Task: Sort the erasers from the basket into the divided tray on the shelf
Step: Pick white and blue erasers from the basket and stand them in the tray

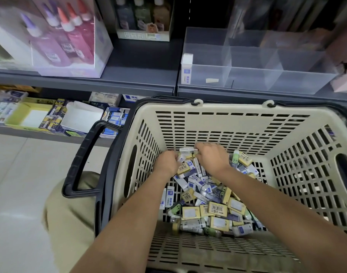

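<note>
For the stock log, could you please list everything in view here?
basket: one, beige with black rim, below the shelf.
erasers: many, white-blue, yellow, green, piled in basket.
divided tray: one, clear, on shelf, right.
small box: one, white-blue, upright at tray's front-left corner.
glue bottles: several, pink and purple, shelf left.
stationery boxes: several, mixed, lower shelf.
left hand: one, in basket, gripping erasers.
right hand: one, beside it, fingers curled on erasers.
</note>
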